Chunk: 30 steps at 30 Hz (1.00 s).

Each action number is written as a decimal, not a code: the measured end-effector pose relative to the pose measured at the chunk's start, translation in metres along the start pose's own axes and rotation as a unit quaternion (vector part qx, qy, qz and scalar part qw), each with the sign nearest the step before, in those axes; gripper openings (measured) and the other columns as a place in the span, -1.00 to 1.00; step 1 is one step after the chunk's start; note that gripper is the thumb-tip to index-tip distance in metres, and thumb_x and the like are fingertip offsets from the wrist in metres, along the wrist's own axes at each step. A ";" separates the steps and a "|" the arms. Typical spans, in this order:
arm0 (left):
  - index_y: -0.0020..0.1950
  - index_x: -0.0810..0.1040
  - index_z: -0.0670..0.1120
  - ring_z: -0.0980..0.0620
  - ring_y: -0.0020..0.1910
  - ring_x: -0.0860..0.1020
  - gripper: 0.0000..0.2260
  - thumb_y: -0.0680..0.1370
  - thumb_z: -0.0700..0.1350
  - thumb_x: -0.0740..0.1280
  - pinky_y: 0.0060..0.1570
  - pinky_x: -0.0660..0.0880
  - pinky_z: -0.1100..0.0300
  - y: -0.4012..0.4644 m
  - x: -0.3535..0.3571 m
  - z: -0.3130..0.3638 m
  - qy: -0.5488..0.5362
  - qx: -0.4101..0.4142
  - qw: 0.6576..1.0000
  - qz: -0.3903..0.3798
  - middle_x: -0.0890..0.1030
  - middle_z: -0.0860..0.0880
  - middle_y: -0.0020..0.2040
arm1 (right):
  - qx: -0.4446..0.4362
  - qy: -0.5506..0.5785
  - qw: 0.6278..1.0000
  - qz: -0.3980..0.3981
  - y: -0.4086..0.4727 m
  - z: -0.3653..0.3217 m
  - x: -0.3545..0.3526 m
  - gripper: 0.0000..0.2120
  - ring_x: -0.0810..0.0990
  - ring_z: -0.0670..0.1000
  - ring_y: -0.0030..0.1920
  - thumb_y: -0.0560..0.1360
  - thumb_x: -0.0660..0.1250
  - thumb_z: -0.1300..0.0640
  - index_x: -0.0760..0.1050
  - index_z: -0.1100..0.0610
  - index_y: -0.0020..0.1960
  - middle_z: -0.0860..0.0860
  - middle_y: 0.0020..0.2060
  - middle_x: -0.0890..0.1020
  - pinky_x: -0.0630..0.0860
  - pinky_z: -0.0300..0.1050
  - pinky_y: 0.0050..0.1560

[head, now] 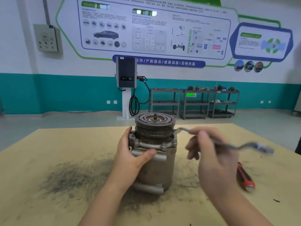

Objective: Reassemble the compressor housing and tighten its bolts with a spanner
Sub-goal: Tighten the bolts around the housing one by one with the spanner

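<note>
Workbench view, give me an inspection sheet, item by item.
Surface: tan table, dark grime smeared on it.
Job's things: compressor upright, pulley on top; spanner reaching its right flange.
Clutter: red-handled tool lying at right.
Hands: left hand grips the compressor; right hand holds the spanner.
Cables: charger cable looped at the wall.
Surroundings: charger, shelving carts, wall posters.

The spanner [228,142] is motion-blurred (far end worst), its near head hidden behind the pulley [155,126].
</note>
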<state>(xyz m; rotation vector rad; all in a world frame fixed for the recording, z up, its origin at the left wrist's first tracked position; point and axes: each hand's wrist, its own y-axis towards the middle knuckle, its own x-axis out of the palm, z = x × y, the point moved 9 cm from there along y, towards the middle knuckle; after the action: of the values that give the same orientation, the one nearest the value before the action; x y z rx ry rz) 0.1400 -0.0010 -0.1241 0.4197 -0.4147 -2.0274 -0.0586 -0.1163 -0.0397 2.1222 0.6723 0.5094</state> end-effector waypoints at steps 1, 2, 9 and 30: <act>0.55 0.19 0.18 0.12 0.42 0.38 0.04 0.13 0.42 0.45 0.44 0.34 -0.02 0.000 0.000 0.001 0.002 -0.003 1.000 0.000 0.41 0.14 0.44 | 0.071 0.046 0.996 0.037 0.006 0.015 -0.011 -0.76 0.49 -0.04 -0.49 0.51 0.18 0.14 0.58 0.08 -0.22 0.07 -0.44 0.57 0.41 -0.25 -0.44; 0.55 0.19 0.17 0.12 0.42 0.38 0.05 0.12 0.42 0.45 0.45 0.34 -0.01 -0.001 0.001 0.001 0.002 -0.005 1.000 0.000 0.40 0.13 0.45 | 0.139 0.078 0.985 0.062 0.010 0.032 -0.019 -0.71 0.44 0.00 -0.53 0.50 0.15 0.20 0.59 0.11 -0.30 0.09 -0.51 0.53 0.35 -0.20 -0.47; 0.56 0.17 0.18 0.12 0.43 0.37 0.06 0.12 0.45 0.44 0.43 0.34 0.01 -0.003 0.002 0.004 0.003 -0.013 1.000 0.001 0.38 0.13 0.45 | 0.348 0.267 0.894 0.091 0.012 0.091 -0.018 -0.56 0.19 -0.02 -0.62 0.49 0.02 0.28 0.53 0.18 -0.46 0.09 -0.57 0.35 0.22 -0.26 -0.58; 0.44 0.31 0.16 0.08 0.34 0.46 -0.37 0.44 0.41 0.18 0.40 0.38 -0.05 -0.003 0.006 0.008 -0.034 -0.001 0.999 0.027 0.49 0.09 0.35 | -0.048 -0.087 0.993 -0.056 -0.035 0.008 -0.003 -0.85 0.54 -0.21 -0.37 0.46 0.33 0.07 0.68 -0.03 -0.08 -0.14 -0.32 0.64 0.44 -0.37 -0.32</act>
<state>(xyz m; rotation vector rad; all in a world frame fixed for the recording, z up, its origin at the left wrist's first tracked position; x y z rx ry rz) 0.1309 -0.0038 -0.1191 0.3357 -0.4598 -1.9931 -0.0665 -0.1055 -0.0728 1.9989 0.6505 0.2849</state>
